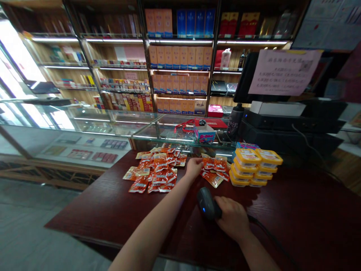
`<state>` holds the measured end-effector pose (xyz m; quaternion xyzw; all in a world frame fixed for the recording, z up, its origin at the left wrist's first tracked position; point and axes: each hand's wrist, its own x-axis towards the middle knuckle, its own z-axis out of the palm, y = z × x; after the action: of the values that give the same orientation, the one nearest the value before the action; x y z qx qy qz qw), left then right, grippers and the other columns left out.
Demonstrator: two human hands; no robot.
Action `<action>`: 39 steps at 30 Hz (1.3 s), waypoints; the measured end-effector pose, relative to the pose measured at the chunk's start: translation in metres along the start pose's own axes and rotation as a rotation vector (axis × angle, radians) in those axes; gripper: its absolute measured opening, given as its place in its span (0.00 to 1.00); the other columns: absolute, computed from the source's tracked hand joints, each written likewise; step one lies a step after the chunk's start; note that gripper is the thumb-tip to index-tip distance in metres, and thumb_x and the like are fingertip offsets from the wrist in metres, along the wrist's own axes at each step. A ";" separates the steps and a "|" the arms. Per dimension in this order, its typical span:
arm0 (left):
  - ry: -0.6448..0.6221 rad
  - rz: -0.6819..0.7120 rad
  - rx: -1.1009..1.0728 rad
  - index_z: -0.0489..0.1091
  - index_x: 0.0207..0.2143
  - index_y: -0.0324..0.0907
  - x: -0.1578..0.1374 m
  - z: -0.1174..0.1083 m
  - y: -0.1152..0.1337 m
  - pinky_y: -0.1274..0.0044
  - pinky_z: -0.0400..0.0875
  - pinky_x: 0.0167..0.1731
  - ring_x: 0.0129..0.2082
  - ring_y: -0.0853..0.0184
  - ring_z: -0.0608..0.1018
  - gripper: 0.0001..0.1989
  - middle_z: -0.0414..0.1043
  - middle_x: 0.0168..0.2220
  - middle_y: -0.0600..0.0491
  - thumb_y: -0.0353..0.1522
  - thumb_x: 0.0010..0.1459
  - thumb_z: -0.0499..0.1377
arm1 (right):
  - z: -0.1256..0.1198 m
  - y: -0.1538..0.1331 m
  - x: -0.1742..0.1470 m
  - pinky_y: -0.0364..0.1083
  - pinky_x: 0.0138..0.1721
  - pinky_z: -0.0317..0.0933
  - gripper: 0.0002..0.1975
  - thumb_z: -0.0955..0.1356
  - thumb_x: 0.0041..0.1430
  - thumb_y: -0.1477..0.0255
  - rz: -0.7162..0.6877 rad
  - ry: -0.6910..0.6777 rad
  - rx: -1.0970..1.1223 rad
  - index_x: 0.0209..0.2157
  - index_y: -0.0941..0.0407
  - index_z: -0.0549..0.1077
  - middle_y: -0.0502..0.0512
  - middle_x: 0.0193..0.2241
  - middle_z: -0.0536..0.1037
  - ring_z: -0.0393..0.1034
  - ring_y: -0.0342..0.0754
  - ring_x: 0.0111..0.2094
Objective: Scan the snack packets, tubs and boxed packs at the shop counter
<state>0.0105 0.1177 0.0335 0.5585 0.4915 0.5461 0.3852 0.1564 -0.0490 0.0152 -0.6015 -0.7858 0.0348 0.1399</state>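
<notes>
My right hand is wrapped round the handle of a dark barcode scanner with a blue light, held above the brown counter. Stretched forward, my left hand has its fingers closed at the left edge of a small group of orange snack packets; it appears to pinch one packet there, though the fingertips are partly hidden. Left of that hand lies a larger heap of similar shiny packets. To the right stand stacked yellow plastic tubs in two columns.
A glass display case borders the counter at the back. On it sit a small colourful box and a dark bottle. A monitor with a paper notice stands behind the tubs. The scanner's cable trails across the right side.
</notes>
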 end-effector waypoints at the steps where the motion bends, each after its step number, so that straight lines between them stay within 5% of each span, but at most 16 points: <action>1: -0.003 0.014 0.027 0.77 0.29 0.36 -0.003 -0.006 0.001 0.70 0.72 0.38 0.30 0.63 0.78 0.09 0.78 0.29 0.47 0.23 0.44 0.60 | 0.000 0.000 0.000 0.47 0.43 0.55 0.18 0.64 0.49 0.74 -0.002 -0.004 0.002 0.44 0.54 0.70 0.55 0.39 0.76 0.68 0.51 0.42; 5: 0.093 0.142 0.302 0.76 0.32 0.39 -0.016 -0.044 0.006 0.69 0.70 0.41 0.35 0.62 0.76 0.09 0.77 0.33 0.47 0.25 0.49 0.57 | 0.002 0.002 -0.002 0.46 0.43 0.55 0.20 0.63 0.47 0.76 -0.011 -0.022 -0.004 0.45 0.54 0.70 0.56 0.41 0.76 0.68 0.51 0.43; 9: 0.342 0.207 0.736 0.74 0.40 0.42 -0.028 -0.095 0.015 0.64 0.64 0.49 0.44 0.56 0.72 0.11 0.72 0.39 0.45 0.30 0.53 0.57 | 0.005 0.004 -0.003 0.46 0.43 0.56 0.20 0.63 0.49 0.76 -0.026 -0.005 -0.014 0.46 0.55 0.69 0.56 0.42 0.76 0.69 0.50 0.43; 13: 0.558 -0.031 1.014 0.67 0.48 0.37 -0.032 -0.137 0.020 0.59 0.58 0.51 0.52 0.46 0.65 0.23 0.65 0.48 0.37 0.38 0.51 0.60 | 0.006 0.006 -0.002 0.46 0.41 0.57 0.19 0.62 0.50 0.76 -0.040 -0.014 -0.022 0.45 0.55 0.70 0.56 0.40 0.76 0.70 0.50 0.42; 17: 0.467 -0.251 1.053 0.67 0.41 0.37 -0.029 -0.155 0.016 0.60 0.61 0.47 0.50 0.43 0.66 0.25 0.62 0.49 0.34 0.45 0.45 0.62 | 0.004 0.007 -0.002 0.46 0.41 0.58 0.21 0.62 0.48 0.76 -0.048 -0.041 -0.012 0.47 0.55 0.69 0.56 0.42 0.76 0.70 0.52 0.43; 28: 0.519 -0.079 0.911 0.63 0.40 0.40 -0.030 -0.151 0.025 0.67 0.62 0.44 0.45 0.54 0.71 0.13 0.68 0.41 0.44 0.33 0.51 0.58 | 0.000 0.002 -0.002 0.46 0.43 0.57 0.18 0.63 0.51 0.74 -0.029 -0.034 -0.024 0.45 0.55 0.69 0.56 0.41 0.76 0.69 0.51 0.44; 33: 0.516 0.082 0.461 0.63 0.33 0.43 -0.041 -0.123 0.020 0.73 0.66 0.37 0.34 0.64 0.74 0.09 0.70 0.33 0.53 0.32 0.49 0.60 | -0.003 -0.001 -0.002 0.46 0.44 0.57 0.20 0.63 0.50 0.75 -0.021 -0.036 -0.012 0.47 0.55 0.69 0.57 0.43 0.76 0.68 0.51 0.45; 39: 0.342 0.118 -0.133 0.63 0.31 0.41 -0.067 -0.077 -0.010 0.75 0.70 0.35 0.32 0.67 0.76 0.13 0.72 0.31 0.54 0.33 0.45 0.64 | -0.006 -0.002 -0.002 0.48 0.43 0.59 0.20 0.63 0.49 0.75 -0.020 -0.017 -0.001 0.45 0.57 0.71 0.58 0.41 0.77 0.70 0.53 0.43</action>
<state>-0.0616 0.0469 0.0167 0.4588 0.4789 0.6860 0.2993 0.1566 -0.0522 0.0210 -0.5934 -0.7929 0.0381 0.1332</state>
